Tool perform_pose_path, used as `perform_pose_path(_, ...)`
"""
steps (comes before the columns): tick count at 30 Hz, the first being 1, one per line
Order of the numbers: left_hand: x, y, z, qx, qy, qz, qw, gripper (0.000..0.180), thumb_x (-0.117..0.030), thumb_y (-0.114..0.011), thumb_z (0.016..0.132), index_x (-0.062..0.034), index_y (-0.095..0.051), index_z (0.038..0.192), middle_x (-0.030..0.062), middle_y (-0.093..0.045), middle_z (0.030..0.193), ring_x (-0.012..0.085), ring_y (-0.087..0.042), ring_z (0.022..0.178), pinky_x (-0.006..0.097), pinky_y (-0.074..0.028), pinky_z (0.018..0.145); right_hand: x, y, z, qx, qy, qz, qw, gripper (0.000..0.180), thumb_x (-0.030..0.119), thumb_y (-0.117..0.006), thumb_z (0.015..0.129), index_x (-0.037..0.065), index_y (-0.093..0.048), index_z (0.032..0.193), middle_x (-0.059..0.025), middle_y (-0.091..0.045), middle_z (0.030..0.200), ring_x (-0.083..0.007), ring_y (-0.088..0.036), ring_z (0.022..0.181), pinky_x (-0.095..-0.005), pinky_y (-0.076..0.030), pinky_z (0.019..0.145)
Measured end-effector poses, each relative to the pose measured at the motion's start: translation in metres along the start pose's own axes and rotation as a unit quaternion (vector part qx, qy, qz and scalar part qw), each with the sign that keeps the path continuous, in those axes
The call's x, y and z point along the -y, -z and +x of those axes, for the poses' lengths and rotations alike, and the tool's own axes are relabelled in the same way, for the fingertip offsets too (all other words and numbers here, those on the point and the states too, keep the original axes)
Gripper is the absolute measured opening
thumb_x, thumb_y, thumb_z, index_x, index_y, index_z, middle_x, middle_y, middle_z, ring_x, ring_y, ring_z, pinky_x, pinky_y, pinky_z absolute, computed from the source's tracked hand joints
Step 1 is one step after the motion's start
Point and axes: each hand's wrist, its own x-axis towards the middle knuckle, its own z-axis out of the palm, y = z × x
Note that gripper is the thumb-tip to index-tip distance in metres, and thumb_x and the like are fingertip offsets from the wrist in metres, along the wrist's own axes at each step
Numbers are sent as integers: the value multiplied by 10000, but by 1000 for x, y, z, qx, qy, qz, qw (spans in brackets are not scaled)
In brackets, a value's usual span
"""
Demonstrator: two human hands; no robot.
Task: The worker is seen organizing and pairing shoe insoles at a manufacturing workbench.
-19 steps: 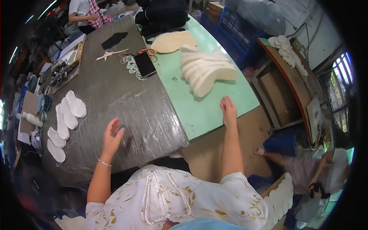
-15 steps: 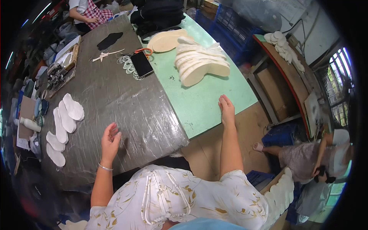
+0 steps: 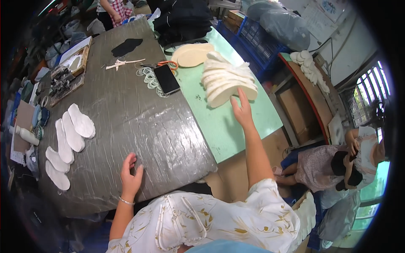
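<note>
My right hand (image 3: 242, 110) is at the front of a leaning stack of cream shoe insoles (image 3: 228, 78) on the green board (image 3: 228, 139). Its fingers are apart, and the fingertips touch or nearly touch the nearest insole; no grip shows. Over the near part of the grey table, my left hand (image 3: 132, 176) is open and holds nothing. Several white insoles (image 3: 81, 121) lie in an overlapping row at the table's left side. Behind the stack are flat, pale insole-shaped pieces (image 3: 190, 55).
A black phone (image 3: 166, 79), orange-handled scissors (image 3: 171, 64) and pale loops of cord (image 3: 147, 79) lie mid-table. Black cloth (image 3: 181, 21) is piled at the back. Blue crates (image 3: 257, 38) stand beyond the board. A person (image 3: 327, 166) is at the right; another (image 3: 112, 12) is at the far left.
My right hand has reached forward to the stack of cream insoles. My left hand has drawn slightly back toward me and stays open. The person at the right has shifted position.
</note>
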Motion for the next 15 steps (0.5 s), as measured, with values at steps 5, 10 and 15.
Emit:
perform_pose_path(5, 4, -4, -1, 0, 1, -6, 1000, 528, -25, -681, 805, -14, -521, 1308, 131, -594, 1249, 240, -592, 1118, 344, -467, 933, -6, -45, 119, 33, 103, -85, 991, 655, 370, -560, 938, -44, -400, 1420, -256, -397, 1473, -388, -357, 1386, -482, -288, 1132)
perform_pose_path(10, -1, -4, 1, 5, 6, 31, 999, 524, -19, -679, 784, -11, -534, 1287, 139, -608, 1187, 251, -601, 1089, 343, -478, 911, -41, -83, 182, 208, -106, -301, 925, 688, 450, -530, 928, 61, -359, 1470, -176, -341, 1535, -346, -335, 1406, -620, -248, 1105)
perform_pose_path(15, -5, -5, 3, -34, -27, 78, 996, 462, 9, -657, 755, -2, -582, 1211, 163, -627, 1125, 288, -619, 1011, 354, -493, 866, -28, -121, 246, 338, -94, -352, 868, 844, 440, -676, 826, 97, -304, 1502, -168, -339, 1536, -323, -312, 1422, -620, -250, 1110)
